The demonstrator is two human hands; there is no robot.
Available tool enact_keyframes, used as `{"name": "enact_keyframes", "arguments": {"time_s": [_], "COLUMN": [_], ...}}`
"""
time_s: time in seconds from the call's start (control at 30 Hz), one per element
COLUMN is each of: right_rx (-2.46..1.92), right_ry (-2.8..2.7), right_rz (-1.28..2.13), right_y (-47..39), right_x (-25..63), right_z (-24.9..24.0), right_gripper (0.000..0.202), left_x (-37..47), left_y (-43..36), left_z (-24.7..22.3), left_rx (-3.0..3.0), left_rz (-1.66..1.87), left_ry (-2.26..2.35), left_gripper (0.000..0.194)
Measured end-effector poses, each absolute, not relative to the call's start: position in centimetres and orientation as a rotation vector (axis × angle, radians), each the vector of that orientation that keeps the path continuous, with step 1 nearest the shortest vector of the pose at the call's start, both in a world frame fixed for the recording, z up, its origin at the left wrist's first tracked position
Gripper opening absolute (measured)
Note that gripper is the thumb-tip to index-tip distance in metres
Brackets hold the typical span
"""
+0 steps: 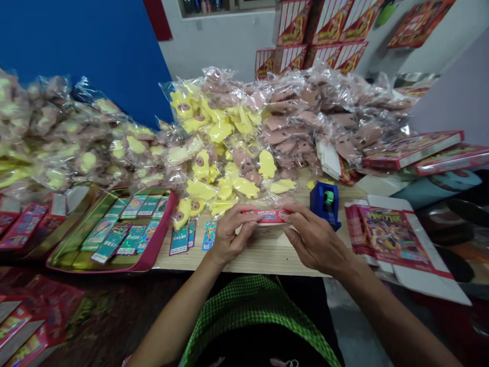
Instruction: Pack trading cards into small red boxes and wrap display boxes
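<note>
Nearest, at the bottom, is the wearer's green-and-black checked cloth apron (263,300). Just beyond it, over the front part of a pale wooden table (255,260), the left hand (234,232) and the right hand (315,237) grasp a small, flat, red printed packet (265,216) between them, one at each end, fingers curled and thumbs toward the wearer. Left of the left hand, teal-and-purple printed cards (179,241) lie on the wood. Further left, a pink-rimmed tray (162,232) with a yellowish inside holds more teal cards (133,238). Just beyond the right hand stands a blue plastic tape dispenser (324,205) with a green roll. To its right lies a flattened red-and-white illustrated carton (397,237). Behind the hands, yellow figure-shaped pieces in clear plastic bags (225,183) form a heap, with bagged dusty-pink pieces (294,132) piled behind and to the right. Two red flat boxes (414,149) lie at the far right. At the back, red-and-white boxes (292,23) are stacked against a pale wall (217,46), beside a blue panel (95,41).
</note>
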State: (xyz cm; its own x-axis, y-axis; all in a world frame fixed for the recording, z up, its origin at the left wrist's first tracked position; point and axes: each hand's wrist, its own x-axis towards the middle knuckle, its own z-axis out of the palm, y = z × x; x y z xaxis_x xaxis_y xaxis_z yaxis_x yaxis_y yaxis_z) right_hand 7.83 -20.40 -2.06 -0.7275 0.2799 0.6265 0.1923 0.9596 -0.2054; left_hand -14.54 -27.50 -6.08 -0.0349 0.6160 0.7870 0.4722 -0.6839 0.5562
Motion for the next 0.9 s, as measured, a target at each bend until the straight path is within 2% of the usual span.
{"name": "enact_keyframes", "arguments": {"time_s": [0.13, 0.27, 0.43, 0.5, 0.7, 0.9], "right_rx": [-0.255, -0.405, -1.431, -1.671, -1.717, -1.588], "right_ry": [-2.387, -2.256, -1.662, -1.492, -1.266, -1.122], "right_rz": [0.1, 0.275, 0.514, 0.655, 1.06, 1.206], "right_y": [-20.2, -20.3, -18.6, -17.7, -17.2, -17.5], "right_x": [8.0, 8.4, 12.3, 13.7, 13.8, 14.4], "right_z": [-3.1, -3.1, -3.8, -4.9, -6.9, -5.8], "right_gripper": [0.026, 0.025, 0.013, 0.006, 0.013, 0.024], "left_x": [-15.7, -14.8, -12.1, -11.0, -9.8, -10.0], "left_y": [-27.6, -27.5, -26.9, -26.6, -26.6, -27.1], "left_z": [-4.9, -3.7, -3.9, -4.3, -4.6, -4.2], "left_rx": [2.425, 2.585, 2.425, 2.392, 2.394, 2.398], "left_rz": [1.595, 1.535, 1.726, 1.771, 1.728, 1.655], "left_ry": [1.202, 1.297, 1.409, 1.381, 1.371, 1.357], "left_gripper": [0.02, 0.016, 0.015, 0.013, 0.016, 0.019]}}
